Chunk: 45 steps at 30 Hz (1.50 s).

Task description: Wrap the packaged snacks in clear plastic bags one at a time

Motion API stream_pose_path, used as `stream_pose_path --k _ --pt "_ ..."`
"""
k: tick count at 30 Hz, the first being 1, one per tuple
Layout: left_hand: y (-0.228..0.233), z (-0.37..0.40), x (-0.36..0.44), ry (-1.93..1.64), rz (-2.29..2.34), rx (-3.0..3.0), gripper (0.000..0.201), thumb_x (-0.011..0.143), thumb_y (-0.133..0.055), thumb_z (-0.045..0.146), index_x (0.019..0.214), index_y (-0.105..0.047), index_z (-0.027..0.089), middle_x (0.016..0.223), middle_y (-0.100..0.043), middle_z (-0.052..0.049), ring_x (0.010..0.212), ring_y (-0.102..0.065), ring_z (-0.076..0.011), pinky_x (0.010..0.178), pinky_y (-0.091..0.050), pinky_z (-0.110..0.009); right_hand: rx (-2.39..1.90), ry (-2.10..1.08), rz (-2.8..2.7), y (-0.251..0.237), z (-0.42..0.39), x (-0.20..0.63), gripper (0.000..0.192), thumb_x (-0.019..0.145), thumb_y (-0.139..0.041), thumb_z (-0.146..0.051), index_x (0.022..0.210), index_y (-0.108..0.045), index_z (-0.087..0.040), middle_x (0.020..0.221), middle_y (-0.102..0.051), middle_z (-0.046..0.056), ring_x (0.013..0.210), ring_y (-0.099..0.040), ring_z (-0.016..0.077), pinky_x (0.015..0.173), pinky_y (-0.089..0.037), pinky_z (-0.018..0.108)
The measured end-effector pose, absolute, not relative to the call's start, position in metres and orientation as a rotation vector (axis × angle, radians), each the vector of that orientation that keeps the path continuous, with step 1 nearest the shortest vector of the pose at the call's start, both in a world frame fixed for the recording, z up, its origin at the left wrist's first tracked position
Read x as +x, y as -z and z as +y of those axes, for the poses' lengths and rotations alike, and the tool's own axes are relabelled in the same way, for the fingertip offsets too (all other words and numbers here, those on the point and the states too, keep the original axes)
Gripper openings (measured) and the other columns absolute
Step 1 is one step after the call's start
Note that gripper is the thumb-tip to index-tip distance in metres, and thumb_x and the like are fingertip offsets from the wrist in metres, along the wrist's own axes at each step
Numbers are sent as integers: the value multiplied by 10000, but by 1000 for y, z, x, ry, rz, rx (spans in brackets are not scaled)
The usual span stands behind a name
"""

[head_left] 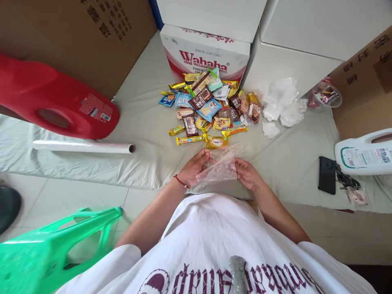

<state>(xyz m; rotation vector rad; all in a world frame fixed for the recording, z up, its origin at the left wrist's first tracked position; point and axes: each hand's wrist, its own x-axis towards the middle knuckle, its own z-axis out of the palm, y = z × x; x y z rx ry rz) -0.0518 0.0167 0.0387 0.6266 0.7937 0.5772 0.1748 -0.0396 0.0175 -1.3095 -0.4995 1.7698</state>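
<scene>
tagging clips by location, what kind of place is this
Probably a home storeroom or small packing spot: stacked cardboard boxes, a pile of snacks on a cloth-covered platform, detergent jugs. Both hands, left and right, hold a clear plastic bag.

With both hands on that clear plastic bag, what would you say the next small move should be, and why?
Probably spreading the clear plastic bag open: the left hand and right hand pinch its edges, it looks empty, and the snack pile lies just beyond.

The snack pile [211, 110] lies on the sheet [147, 122] before the Wahaha box [203, 55]; the roll [84, 147] lies left, the phone [327, 174] right.
</scene>
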Motion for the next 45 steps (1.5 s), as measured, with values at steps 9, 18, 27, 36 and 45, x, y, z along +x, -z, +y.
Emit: stream_pose_path --k 9,18,27,36,45 --pt "-23 0 -27 -780 1075 934 309 921 -666 466 812 -523 215 704 -542 49 451 -364 -53 409 -260 -211 -1160 -1780 -450 -12 -36 120 471 526 -953 -462 916 -772 -270 1066 -777 29 1038 -694 247 944 -550 366" --pt "-30 19 -55 -857 1186 821 277 961 -579 473 878 -441 247 554 -539 88 320 -346 -60 348 -201 -182 -1245 -1742 -383 -19 -49 162 378 584 -947 -395 735 -646 -224 866 -738 15 735 -654 152 713 -584 293" --pt "-27 13 -76 -886 1267 710 203 934 -583 405 944 -454 249 505 -528 109 284 -315 -57 315 -176 -164 -1437 -1513 -537 -25 -85 220 338 744 -837 -452 863 -597 -247 826 -687 1 505 -486 83 414 -410 201" --pt "-43 8 -86 -788 990 396 221 876 -636 266 1084 -585 213 596 -607 77 298 -236 -16 311 -171 -145 -1598 -657 -1866 -14 -94 203 256 931 -618 -327 1142 -763 -324 1564 -486 62 1107 -589 277 1012 -483 534" --pt "-66 -28 -99 -588 789 168 311 771 -559 61 1048 -700 52 941 -778 -171 627 -706 -135 531 -564 -181 -1436 -1201 -1130 -127 -86 223 395 796 -754 -657 752 -688 -270 729 -669 71 799 -674 286 771 -560 462"
